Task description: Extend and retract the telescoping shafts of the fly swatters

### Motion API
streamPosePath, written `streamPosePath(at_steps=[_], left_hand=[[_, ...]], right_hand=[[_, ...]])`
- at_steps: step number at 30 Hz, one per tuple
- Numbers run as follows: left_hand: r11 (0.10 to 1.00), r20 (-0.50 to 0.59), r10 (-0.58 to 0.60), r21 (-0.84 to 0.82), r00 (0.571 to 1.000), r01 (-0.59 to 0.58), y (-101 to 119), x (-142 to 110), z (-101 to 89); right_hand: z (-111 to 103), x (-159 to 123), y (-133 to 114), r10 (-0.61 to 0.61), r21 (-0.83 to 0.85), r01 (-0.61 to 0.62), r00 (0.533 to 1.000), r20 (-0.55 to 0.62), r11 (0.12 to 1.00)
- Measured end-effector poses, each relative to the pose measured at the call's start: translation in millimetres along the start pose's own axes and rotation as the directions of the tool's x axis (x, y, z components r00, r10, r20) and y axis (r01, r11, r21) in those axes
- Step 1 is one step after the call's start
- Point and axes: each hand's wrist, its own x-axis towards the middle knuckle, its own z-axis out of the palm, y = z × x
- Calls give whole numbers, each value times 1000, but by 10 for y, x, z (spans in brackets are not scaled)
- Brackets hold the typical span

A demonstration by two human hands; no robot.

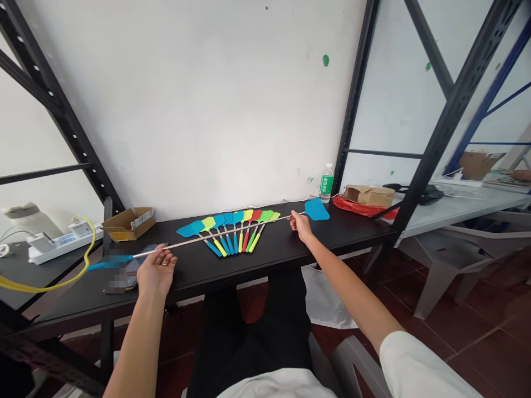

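Observation:
Stretched out between my hands is a long blue fly swatter (317, 209) with a thin metal shaft and a blue handle at the left end. My left hand (156, 272) pinches the shaft close to the handle, palm turned up. Near the blue paddle, the fingers of my right hand (299, 225) are closed on the other end of the shaft. Beneath it, several short fly swatters (235, 240) in blue, yellow, red and green lie fanned on the black table (199, 271), handles toward me.
An open cardboard box (128, 224) and a white power strip (66, 245) with a yellow cable stand at the left. A phone-like flat object, partly blurred, lies by my left hand. At the right are a water bottle (326, 184), a red bag (352, 208) and a cardboard box (369, 195).

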Motion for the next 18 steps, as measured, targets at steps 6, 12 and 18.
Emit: streamPosePath(at_steps=[6, 12, 18], left_hand=[[997, 3, -5, -77, 1000, 5, 13, -1, -31], [980, 23, -2, -198, 1000, 7, 52, -19, -83], [967, 27, 28, -254, 999, -20, 40, -11, -90]], right_hand=[[-1, 19, 16, 3, -7, -2, 1000, 11, 1000], [-14, 25, 25, -13, 26, 13, 1000, -2, 1000], [-6, 4, 6, -14, 16, 14, 1000, 12, 1000]])
